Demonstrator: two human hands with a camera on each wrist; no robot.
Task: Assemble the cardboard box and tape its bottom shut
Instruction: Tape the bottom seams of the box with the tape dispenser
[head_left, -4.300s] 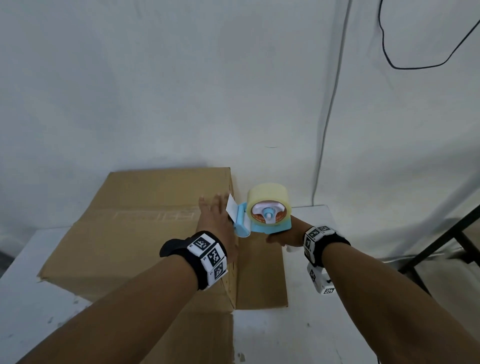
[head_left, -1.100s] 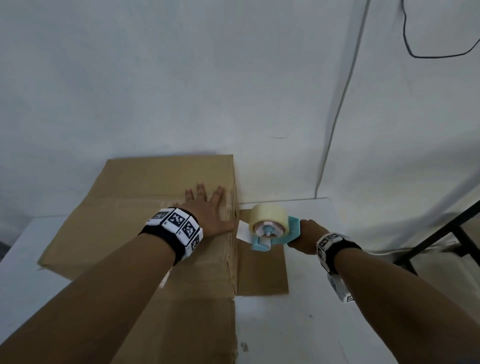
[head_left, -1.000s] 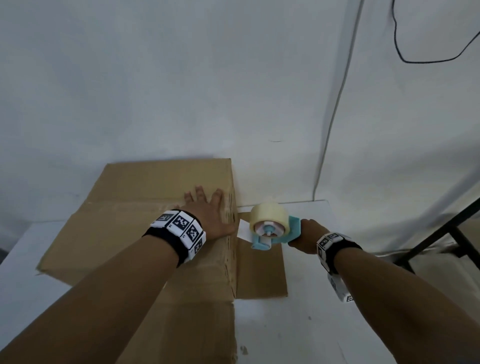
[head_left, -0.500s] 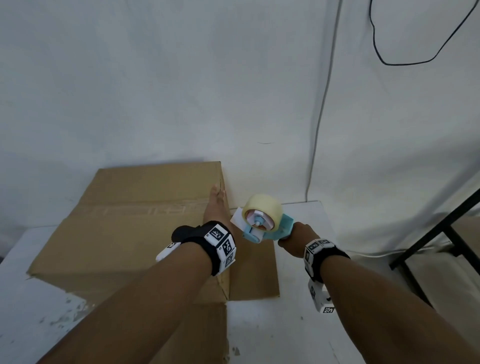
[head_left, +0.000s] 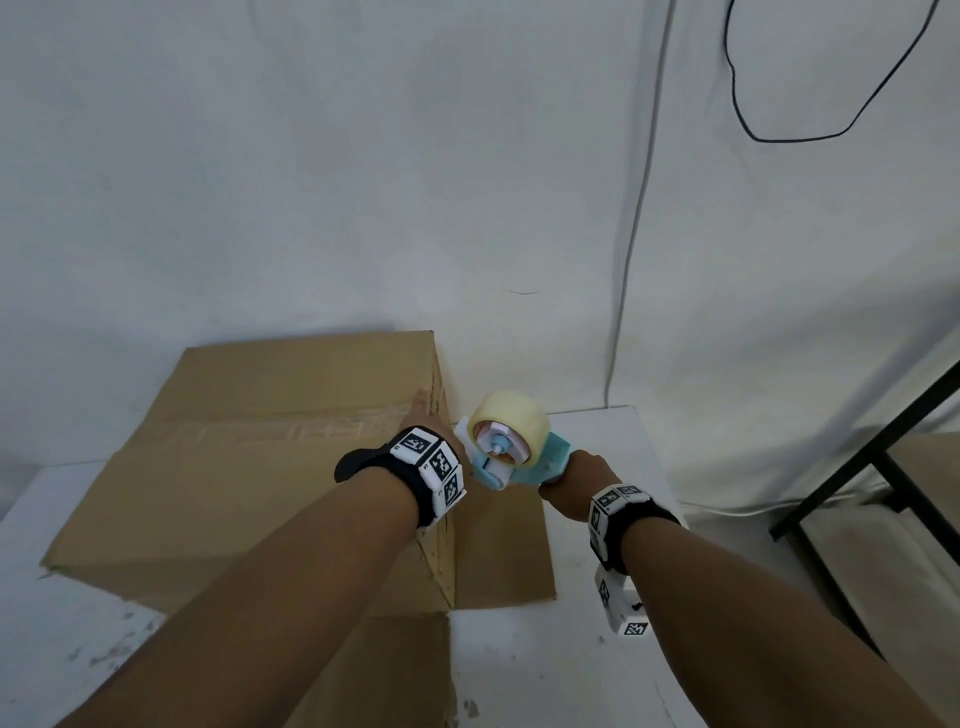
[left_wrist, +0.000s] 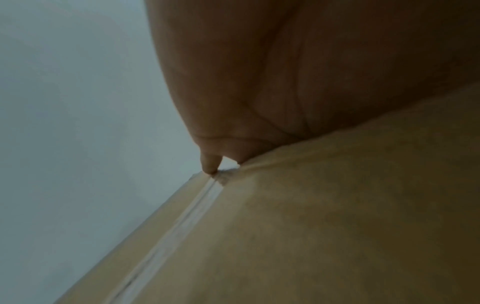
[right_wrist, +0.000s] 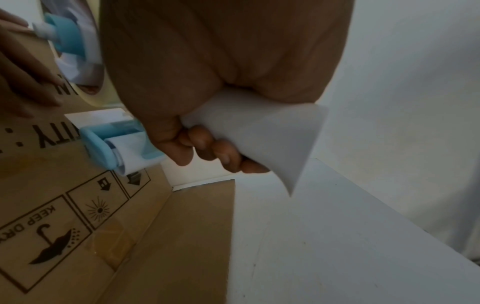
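Cardboard box (head_left: 270, 457) stands on the white table (head_left: 613, 649), its taped seam up, with the far side against the white backdrop and one loose flap (head_left: 498, 551) lying flat on the table to its right. The left hand (head_left: 431, 421) lies flat at the right-hand edge of the top, fingers straight; from the head view the wristband (head_left: 426, 467) covers most of it and only the outstretched fingers show beyond. The left wrist view is filled by the palm pressed on cardboard, one fingertip (left_wrist: 210, 164) reaching the edge where the strip of clear tape (left_wrist: 182, 222) ends; the other fingers are out of sight there.

The right hand (head_left: 576, 478) is wrapped around the white handle of the blue tape dispenser (head_left: 511, 457), fingers (right_wrist: 207, 144) curled tight under it. The dispenser's roller end sits at the box's right side face, beside the left hand, but whether it touches the cardboard cannot be told. Printing on that face is partly cut off: "KEEP DRY" with an umbrella symbol is readable, the rest is hidden by the dispenser. The roll of pale tape (head_left: 509, 431) is largely blocked by the palm in the right wrist view.
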